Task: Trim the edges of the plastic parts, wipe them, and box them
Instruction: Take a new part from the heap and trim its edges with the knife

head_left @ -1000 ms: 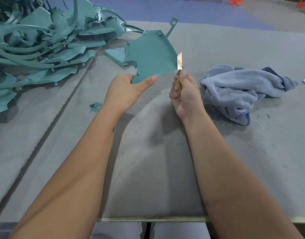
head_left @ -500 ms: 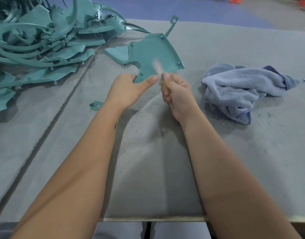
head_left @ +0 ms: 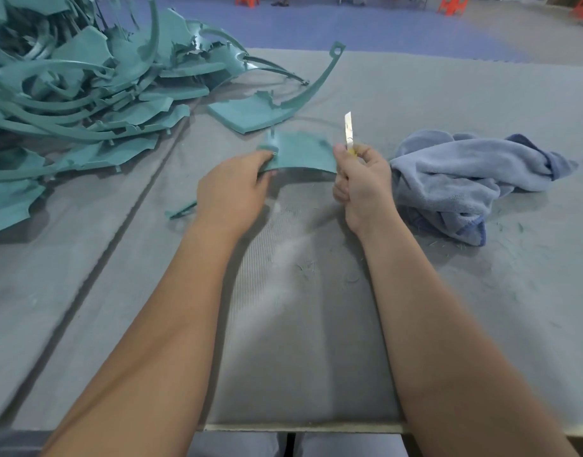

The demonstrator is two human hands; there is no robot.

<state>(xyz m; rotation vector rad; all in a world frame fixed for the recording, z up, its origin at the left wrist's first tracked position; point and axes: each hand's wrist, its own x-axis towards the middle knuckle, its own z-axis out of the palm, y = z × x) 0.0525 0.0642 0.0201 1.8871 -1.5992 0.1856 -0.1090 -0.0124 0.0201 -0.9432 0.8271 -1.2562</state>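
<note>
My left hand [head_left: 232,189] grips the left end of a curved teal plastic part [head_left: 303,153], held low over the grey table [head_left: 300,324] and turned nearly flat. My right hand [head_left: 359,183] is wrapped round the yellow handle of a utility knife [head_left: 349,131]. Its blade points up, just right of the part's right edge. A rumpled blue cloth [head_left: 465,179] lies on the table to the right of my right hand.
A big heap of teal plastic parts [head_left: 69,100] fills the table's left back. One flat part with a long curved strip [head_left: 260,115] lies just behind my hands. A small teal offcut [head_left: 181,211] and fine shavings lie near my left wrist.
The part has been turned from upright and facing me to low and nearly flat. My left hand's grip has shifted onto its left end. The knife is back upright to the right of the part.
</note>
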